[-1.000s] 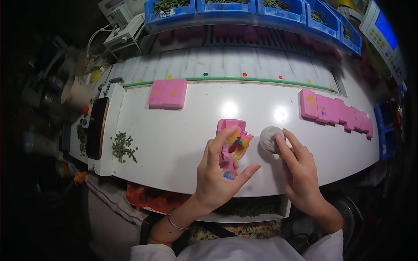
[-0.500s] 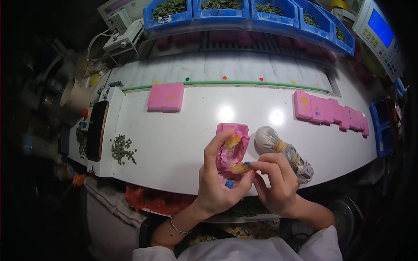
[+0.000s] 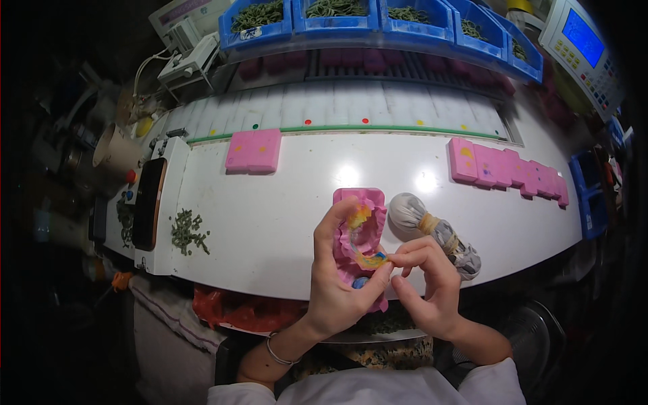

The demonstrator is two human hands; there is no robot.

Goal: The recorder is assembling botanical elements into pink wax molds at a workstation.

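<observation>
My left hand (image 3: 339, 287) is wrapped round a soft pink mould (image 3: 343, 233) with frilly edges and a hollow inside. Yellow colouring marks the mould's inner wall, and a strip of its edge, yellow and blue, is turned back beside my left thumb. A blue patch shows lower down, partly behind that thumb. The bent fingers of my right hand (image 3: 432, 287) are at the strip's blue tip, with the right thumb a little below them. Just beyond my right hand lies a white cloth bundle (image 3: 432, 233), round-headed and bound with tan bands.
A pink block pair (image 3: 253, 150) and a row of pink blocks (image 3: 506, 169) stand on the white table. Behind runs a pale belt (image 3: 283, 108) with coloured dots. Blue bins (image 3: 335, 17) of green pieces hang above. At left are a phone (image 3: 148, 202) and scattered green bits (image 3: 189, 231).
The belt's coloured dots have shifted left. My right thumb has come away from the strip while the other fingers stay at it. My left hand keeps its hold on the mould.
</observation>
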